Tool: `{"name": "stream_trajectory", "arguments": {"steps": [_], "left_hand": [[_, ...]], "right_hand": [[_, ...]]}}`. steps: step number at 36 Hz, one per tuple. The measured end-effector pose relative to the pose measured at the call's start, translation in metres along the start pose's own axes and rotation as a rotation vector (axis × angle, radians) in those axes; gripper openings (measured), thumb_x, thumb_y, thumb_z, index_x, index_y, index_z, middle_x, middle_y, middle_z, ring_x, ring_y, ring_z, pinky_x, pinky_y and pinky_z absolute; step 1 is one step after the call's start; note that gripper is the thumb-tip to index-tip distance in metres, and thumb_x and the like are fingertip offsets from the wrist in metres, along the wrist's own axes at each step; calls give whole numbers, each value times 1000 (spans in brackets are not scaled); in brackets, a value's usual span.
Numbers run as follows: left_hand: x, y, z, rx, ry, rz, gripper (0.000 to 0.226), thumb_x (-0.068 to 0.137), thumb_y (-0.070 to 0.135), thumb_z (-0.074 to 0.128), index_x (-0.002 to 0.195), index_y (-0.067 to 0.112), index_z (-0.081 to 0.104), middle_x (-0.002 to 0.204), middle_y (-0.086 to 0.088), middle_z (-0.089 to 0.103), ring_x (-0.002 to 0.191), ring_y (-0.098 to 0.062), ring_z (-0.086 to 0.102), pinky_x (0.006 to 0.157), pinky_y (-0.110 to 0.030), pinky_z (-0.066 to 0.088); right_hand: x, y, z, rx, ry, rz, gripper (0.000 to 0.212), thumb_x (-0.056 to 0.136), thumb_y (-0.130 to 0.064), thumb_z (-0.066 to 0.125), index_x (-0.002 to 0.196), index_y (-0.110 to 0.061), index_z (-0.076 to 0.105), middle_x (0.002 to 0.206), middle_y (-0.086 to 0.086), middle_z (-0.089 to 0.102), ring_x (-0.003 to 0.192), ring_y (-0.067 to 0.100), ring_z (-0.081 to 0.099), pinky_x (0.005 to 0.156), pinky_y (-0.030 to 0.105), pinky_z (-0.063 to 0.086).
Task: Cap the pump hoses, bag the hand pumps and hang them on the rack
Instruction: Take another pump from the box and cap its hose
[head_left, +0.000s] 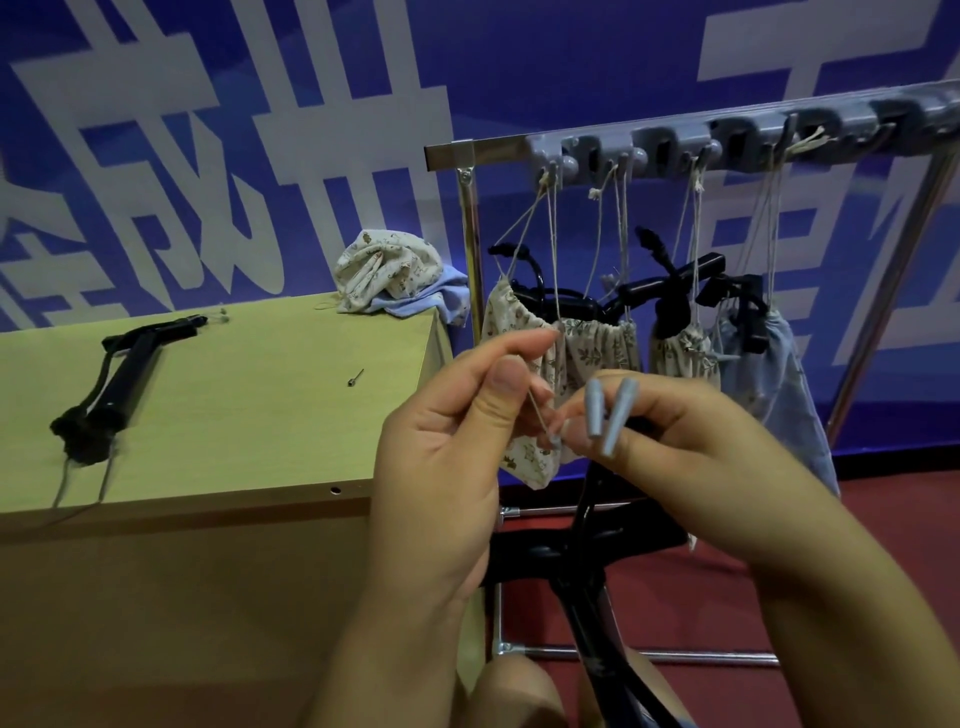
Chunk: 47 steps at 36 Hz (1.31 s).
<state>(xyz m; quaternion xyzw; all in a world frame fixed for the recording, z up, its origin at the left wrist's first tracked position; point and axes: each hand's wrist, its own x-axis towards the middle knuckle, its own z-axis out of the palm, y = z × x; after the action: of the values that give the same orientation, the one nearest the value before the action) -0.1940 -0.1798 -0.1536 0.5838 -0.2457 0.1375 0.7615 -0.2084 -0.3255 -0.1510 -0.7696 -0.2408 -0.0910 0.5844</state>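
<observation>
Both hands are raised just off the right edge of the worktop (249, 415), in front of the rack (571, 150), with little room between them and the hanging bags. The left hand (441, 467) pinches a thin needle (540, 421) between thumb and forefinger, its other fingers curled. The right hand (691, 457) grips two grey caps (608, 415) side by side between its fingertips, and a black hose (587, 519) runs down from that hand to a black pump (597, 623) lying low between the person's knees. On the worktop a second black pump (124, 374) lies near the left edge, its handle toward the back and thin cords trailing over the front edge. A small metal needle (356, 376) lies alone mid-worktop, well apart from that pump, with open surface around it. At the back right corner sits a heap of crumpled cloth bags (395, 280), floral and pale blue. On the rack, four drawstring bags hang by cords from grey hooks (644, 150): a floral bag (530, 384) partly behind the hands, another floral bag (602, 348), a third floral bag (685, 353) and a pale blue bag (769, 374), each with black pump parts poking out of its gathered mouth. The rack stands on a red floor (779, 597) just beside the worktop's right edge.
</observation>
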Motion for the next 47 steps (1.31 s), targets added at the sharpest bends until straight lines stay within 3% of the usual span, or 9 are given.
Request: {"name": "stream_trajectory", "arguments": {"steps": [5,11,13,16,18,21,32,38,47], "left_hand": [[0,-3,1,5,-17,-22,21,71,39,61,83,34,76,70,9,65,72,-7,61,71,-25,51],[0,-6,-1,20,-31,-27,15,75,35,68,88,35,76,72,10,65,75,-6,62,72,-23,51],[2,-7,-2,16,-34,-31,16,78,29,71,92,33,75,73,9,66,75,-6,63,72,-22,51],[5,-8,-1,-66,28,-36,23,75,20,64,95,26,74,68,4,67,68,-8,63,63,-18,51],[8,-8,1,-99,70,-27,17,75,15,64,87,24,70,65,2,66,65,-9,64,60,-19,52],[10,-9,2,-132,86,-47,8,78,12,67,76,19,67,62,2,66,61,-10,64,59,-20,52],[7,-15,10,-313,217,-107,4,73,13,63,74,9,61,58,-3,62,51,-10,58,51,-19,52],[6,-15,15,-279,313,18,10,75,14,65,68,21,67,63,-3,63,60,-13,61,58,-24,55],[-2,-13,25,-312,451,19,14,78,13,67,70,16,57,57,0,56,49,-7,54,51,-18,50]], "right_hand": [[1,0,2,-4,5,1,15,77,-32,58,83,-36,72,82,-10,70,84,12,66,82,31,53],[1,3,4,-13,32,31,13,81,-33,58,83,-28,70,85,19,64,89,47,56,80,61,45],[2,5,4,-3,38,17,13,82,-31,58,78,-29,71,82,10,67,88,39,61,82,54,48],[3,7,9,25,51,-15,17,85,-21,59,74,-31,68,77,-13,69,81,3,66,74,19,51],[4,8,12,28,89,-34,16,86,-21,61,77,-32,68,81,-17,70,82,-7,64,73,8,45],[4,13,15,-53,158,-71,15,85,-26,59,78,-36,68,90,-15,69,87,-4,63,74,8,45],[2,15,22,-93,238,-169,17,89,-20,53,84,-31,65,83,-5,65,79,9,63,70,21,50],[2,15,26,-137,274,-239,20,92,-16,50,85,-32,59,77,-24,60,74,-3,59,67,7,41],[2,17,28,-178,342,-250,20,90,-17,51,83,-35,58,69,-18,57,59,1,52,56,11,39]]}}
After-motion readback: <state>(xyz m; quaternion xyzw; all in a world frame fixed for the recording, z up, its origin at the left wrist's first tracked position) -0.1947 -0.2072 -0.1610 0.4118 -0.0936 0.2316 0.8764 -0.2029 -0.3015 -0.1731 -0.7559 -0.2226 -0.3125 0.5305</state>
